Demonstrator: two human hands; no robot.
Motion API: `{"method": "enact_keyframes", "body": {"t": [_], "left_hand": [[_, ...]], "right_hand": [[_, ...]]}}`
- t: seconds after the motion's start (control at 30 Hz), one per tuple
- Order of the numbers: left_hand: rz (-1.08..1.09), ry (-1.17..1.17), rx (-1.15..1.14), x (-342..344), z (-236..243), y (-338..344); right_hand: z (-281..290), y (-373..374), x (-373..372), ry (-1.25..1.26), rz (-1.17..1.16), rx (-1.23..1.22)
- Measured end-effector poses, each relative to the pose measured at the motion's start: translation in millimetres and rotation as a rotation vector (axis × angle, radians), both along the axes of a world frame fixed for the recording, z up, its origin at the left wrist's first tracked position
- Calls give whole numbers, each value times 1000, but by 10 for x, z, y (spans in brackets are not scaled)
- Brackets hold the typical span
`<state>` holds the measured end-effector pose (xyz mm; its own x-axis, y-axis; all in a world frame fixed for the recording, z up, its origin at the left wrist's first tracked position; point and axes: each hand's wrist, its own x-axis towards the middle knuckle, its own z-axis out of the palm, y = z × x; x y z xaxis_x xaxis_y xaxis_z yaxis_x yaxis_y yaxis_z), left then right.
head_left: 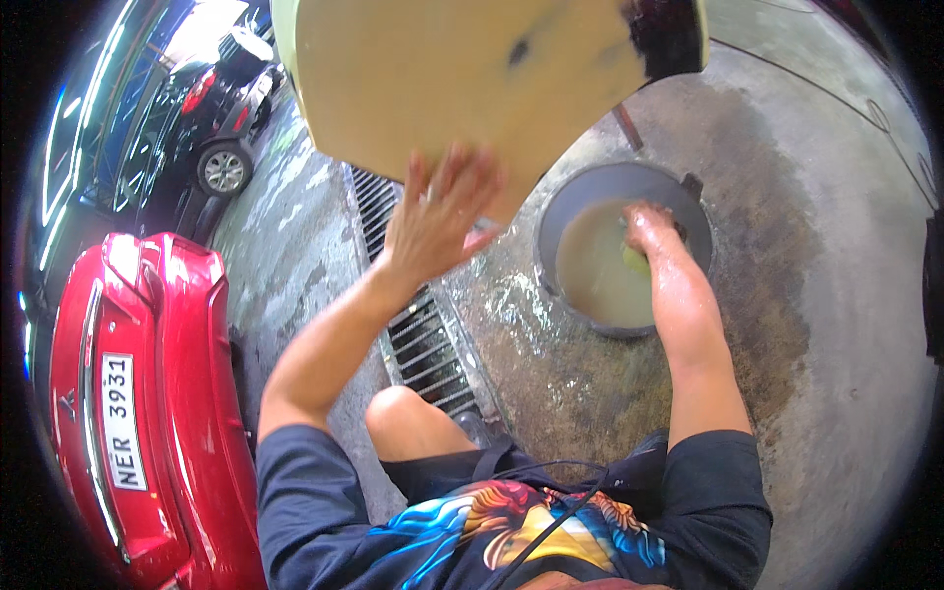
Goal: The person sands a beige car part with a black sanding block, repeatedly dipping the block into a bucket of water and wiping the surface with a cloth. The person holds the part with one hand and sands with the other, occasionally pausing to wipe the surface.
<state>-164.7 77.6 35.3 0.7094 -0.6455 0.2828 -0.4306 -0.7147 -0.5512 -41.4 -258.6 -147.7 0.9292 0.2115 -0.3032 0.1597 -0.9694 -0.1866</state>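
Observation:
A large yellow-beige panel (433,84) with dark patches and a curved lower edge fills the top middle. My left hand (444,202) is at its lower edge with fingers spread, a little blurred; whether it touches the panel or hovers just before it I cannot tell. To the right, on the wet floor, stands a round grey tub (557,241) of cloudy water (595,261). My right hand (651,228) reaches down into it, fingers curled around a soft yellow-green sponge-like piece (635,261). Part of that piece is hidden by my hand and wrist.
A metal floor grate (430,344) runs between my left arm and the tub. At the left is the rear of a red car (187,374); a dark car (187,138) stands beyond it. A thin hose or cable (826,103) lies on the concrete at the far right.

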Motion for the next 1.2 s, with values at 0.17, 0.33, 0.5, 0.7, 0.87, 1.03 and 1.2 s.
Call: {"method": "enact_keyframes", "body": {"t": [0.17, 0.33, 0.5, 0.7, 0.87, 1.03, 1.2], "left_hand": [[-118, 3, -627, -656, -530, 440], [-127, 354, -2078, -235, -620, 418], [-509, 718, -2619, 117, -571, 153], [-741, 1009, -2702, 197, -620, -63], [-582, 966, -2692, 246, -583, -71], [-642, 1026, -2703, 279, -596, -58], [-594, 957, -2817, 354, -616, -86]], "right_hand": [[489, -75, -243, -178, 47, 303], [1362, -364, -622, 33, 330, 962], [2540, -47, -566, -697, 190, 1460], [3022, 329, 354, -1651, 97, 1041], [2810, 378, 729, -1779, -22, 813], [2959, 566, 642, -1803, -124, 822], [2888, 983, 288, -1770, -94, 782]]}}
